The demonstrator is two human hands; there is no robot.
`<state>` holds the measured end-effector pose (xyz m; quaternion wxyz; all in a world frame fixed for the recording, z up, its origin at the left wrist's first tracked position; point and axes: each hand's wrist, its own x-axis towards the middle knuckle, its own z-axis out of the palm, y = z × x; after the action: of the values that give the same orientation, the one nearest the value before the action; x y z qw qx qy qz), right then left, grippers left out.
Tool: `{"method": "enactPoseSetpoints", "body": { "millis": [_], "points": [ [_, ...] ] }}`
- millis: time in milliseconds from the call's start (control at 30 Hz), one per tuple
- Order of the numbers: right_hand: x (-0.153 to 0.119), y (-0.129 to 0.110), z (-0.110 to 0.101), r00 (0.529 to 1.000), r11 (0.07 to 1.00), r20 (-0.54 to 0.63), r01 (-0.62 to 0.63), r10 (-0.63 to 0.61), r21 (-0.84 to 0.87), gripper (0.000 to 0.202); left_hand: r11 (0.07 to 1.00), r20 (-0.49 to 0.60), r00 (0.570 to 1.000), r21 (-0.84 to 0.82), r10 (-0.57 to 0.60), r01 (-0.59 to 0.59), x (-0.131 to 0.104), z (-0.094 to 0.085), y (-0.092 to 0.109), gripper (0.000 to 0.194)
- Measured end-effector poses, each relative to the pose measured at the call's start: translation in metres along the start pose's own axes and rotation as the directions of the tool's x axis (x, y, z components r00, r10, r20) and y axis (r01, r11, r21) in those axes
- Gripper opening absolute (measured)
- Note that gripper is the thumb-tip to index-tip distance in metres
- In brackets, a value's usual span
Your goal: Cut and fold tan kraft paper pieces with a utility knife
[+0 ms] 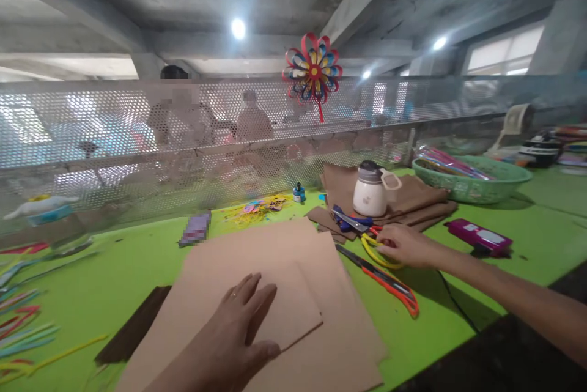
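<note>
My left hand [236, 325] lies on a smaller piece of tan cardboard [293, 300], fingers stretched and thumb apart, a ring on one finger. Beneath that piece are larger tan cardboard sheets [339, 355]. My right hand [406, 246] is closed at the yellow and red handles of a pair of scissors [373, 252], whose blades point away to the left. Beside them a dark blue-handled tool [362, 221] lies on folded brown material [413, 205]. An orange and black utility knife [387, 285] rests just right of the cardboard.
A white jug [369, 191] stands on the brown material, with a green basket [477, 181] and a purple device [479, 238] to the right. Left lie a dark brown strip [135, 325] and colored strips [32, 340]. A perforated screen [114, 129] edges the green table; people are beyond it.
</note>
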<state>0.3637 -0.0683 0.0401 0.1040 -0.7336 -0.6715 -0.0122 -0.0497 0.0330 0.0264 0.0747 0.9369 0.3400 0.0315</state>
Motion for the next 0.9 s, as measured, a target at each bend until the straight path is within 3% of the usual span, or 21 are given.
{"method": "enactPoseSetpoints", "body": {
  "millis": [100,200,367,467,533,600,733,900],
  "points": [
    [-0.022,-0.028,0.011,0.998,0.998,-0.013,0.064,-0.064,-0.007,0.027,0.999,0.032,0.999,-0.031,-0.021,0.022,0.0,-0.005,0.004,0.088],
    [-0.034,-0.045,0.027,0.997,0.997,-0.001,0.073,-0.073,-0.016,0.03,0.996,-0.008,1.0,-0.09,-0.013,0.012,-0.002,-0.004,0.007,0.088],
    [-0.038,-0.032,0.041,0.999,0.992,0.016,-0.039,0.037,0.122,0.025,0.992,-0.11,0.994,-0.121,0.02,-0.034,-0.008,0.006,0.004,0.091],
    [-0.046,-0.024,0.034,0.99,0.959,-0.028,-0.125,0.136,0.253,0.027,0.991,-0.149,0.988,-0.117,0.044,-0.062,-0.009,0.011,0.001,0.093],
    [-0.049,-0.029,0.024,0.984,0.945,-0.108,-0.102,0.142,0.311,0.029,0.988,-0.161,0.986,-0.135,0.048,-0.07,-0.009,0.012,-0.001,0.093],
    [-0.047,-0.044,0.015,0.989,0.937,-0.135,-0.013,0.064,0.349,0.031,0.986,-0.157,0.987,-0.154,0.038,-0.062,-0.008,0.012,-0.001,0.093],
    [-0.024,-0.077,0.008,0.994,0.902,-0.04,0.11,-0.103,0.418,0.026,0.987,-0.184,0.981,-0.142,0.054,-0.081,-0.009,0.01,0.001,0.093],
    [-0.008,-0.09,0.015,0.959,0.859,0.043,0.231,-0.281,0.458,0.017,0.986,-0.203,0.977,-0.135,0.07,-0.099,-0.013,0.01,0.004,0.096]
  ]
}}
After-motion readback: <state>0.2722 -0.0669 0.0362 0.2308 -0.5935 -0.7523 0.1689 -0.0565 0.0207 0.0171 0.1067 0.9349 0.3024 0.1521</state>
